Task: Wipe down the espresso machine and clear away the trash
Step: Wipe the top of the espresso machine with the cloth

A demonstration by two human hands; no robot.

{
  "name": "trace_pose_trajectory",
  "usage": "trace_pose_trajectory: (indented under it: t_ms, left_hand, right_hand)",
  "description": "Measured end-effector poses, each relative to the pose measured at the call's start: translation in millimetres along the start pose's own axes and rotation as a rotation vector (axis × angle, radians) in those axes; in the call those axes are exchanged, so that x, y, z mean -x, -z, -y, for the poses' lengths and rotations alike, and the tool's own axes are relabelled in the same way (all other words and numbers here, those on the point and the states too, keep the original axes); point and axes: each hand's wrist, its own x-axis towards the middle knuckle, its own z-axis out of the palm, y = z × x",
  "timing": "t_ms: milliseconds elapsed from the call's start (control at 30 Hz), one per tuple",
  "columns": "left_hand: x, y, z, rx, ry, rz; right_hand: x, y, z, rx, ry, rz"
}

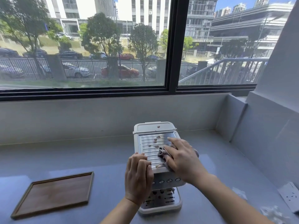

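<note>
A small cream espresso machine (pixel 152 129) stands on the grey counter in front of the window. Its ribbed metal top plate (pixel 148 147) carries several brownish spots. My right hand (pixel 181 156) presses a crumpled grey-pink cloth (pixel 162 153) flat onto the right side of that plate. My left hand (pixel 139 177) grips the machine's front left corner, fingers curled over the top edge. Below my hands show the row of round buttons (pixel 169 180) and the slotted drip tray (pixel 163 201).
A shallow wooden tray (pixel 90 186) lies on the counter to the left. Crumpled clear plastic scraps (pixel 271 212) sit at the right front, beside a white socket plate (pixel 289 195) on the right wall. A grey backsplash and a large window close off the far side.
</note>
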Motion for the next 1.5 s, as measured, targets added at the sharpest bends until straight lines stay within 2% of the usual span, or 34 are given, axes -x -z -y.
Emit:
trace_pose_trajectory:
  t_ms: [67,133,233,300,367,400,467,500,567,633,800,833,933,1000,1100,1200,1300,1433,1500]
  left_hand:
    - [-0.2,0.1,-0.5,-0.006,0.007,0.013]
    - [0.4,0.3,0.1,0.0,0.002,0.011]
    - [-0.5,-0.1,1.6,0.001,-0.013,0.004]
    - [-0.6,-1.0,0.7,-0.008,0.001,0.01]
    - [0.4,-0.4,0.4,-0.009,0.006,0.009]
    - [0.6,0.0,0.6,-0.01,0.003,0.008]
    - [0.9,0.3,1.6,-0.014,0.003,0.013]
    - [1.0,0.1,1.8,-0.015,0.003,0.014]
    - [1.2,-0.5,2.0,-0.012,-0.004,0.008]
    - [0.8,-1.3,2.5,-0.007,-0.019,-0.009]
    - [-1.7,0.0,0.5,-0.024,-0.027,-0.016]
    - [-1.4,0.7,-0.3,-0.023,-0.027,-0.012]
    - [0.8,0.8,-0.5,-0.021,-0.019,-0.006]
    - [1.5,0.3,0.8,-0.022,-0.024,-0.008]
    - [0.2,0.4,1.6,-0.028,-0.029,0.0]
    - [0.2,0.4,1.6,-0.028,-0.028,-0.007]
    - [-0.7,-0.3,2.4,-0.023,-0.024,-0.013]
    - [0.5,1.3,4.2,-0.034,-0.053,-0.004]
    - [0.7,-0.1,4.2,-0.033,-0.058,-0.014]
  right_hand:
    - [-15.5,6.1,-10.5,-0.075,-0.11,-0.048]
    - [-25.7,19.8,-24.3,-0.191,-0.194,-0.213]
    - [-38.0,49.0,-32.2,-0.439,-0.211,-0.514]
    - [-41.1,59.6,-27.6,-0.64,-0.22,-0.631]
    - [-33.3,51.2,-20.9,-0.768,-0.266,-0.536]
    - [-25.4,40.3,-19.1,-0.736,-0.289,-0.388]
    - [-3.7,14.2,-17.0,-0.463,-0.315,-0.082]
    - [6.7,4.0,-16.7,-0.324,-0.301,-0.059]
    - [20.3,-4.7,-14.5,-0.207,-0.228,-0.151]
    - [20.8,-6.7,-15.1,-0.196,-0.197,-0.169]
    - [-10.7,0.8,-25.9,-0.255,-0.417,-0.075]
    - [-9.5,0.5,-25.4,-0.204,-0.393,-0.065]
    - [13.0,-6.1,-17.3,-0.086,-0.134,-0.117]
    - [17.1,-8.5,-20.3,-0.099,-0.099,-0.086]
    - [-16.9,-7.2,-37.0,-0.37,-0.359,-0.061]
    - [-56.5,-14.6,-46.0,-0.544,-0.542,-0.128]
    - [-89.7,-24.5,-53.1,-0.521,-0.572,-0.162]
    - [-106.9,-24.6,-60.8,-0.517,-0.629,-0.039]
    - [-87.9,-16.1,-55.6,-0.493,-0.596,-0.039]
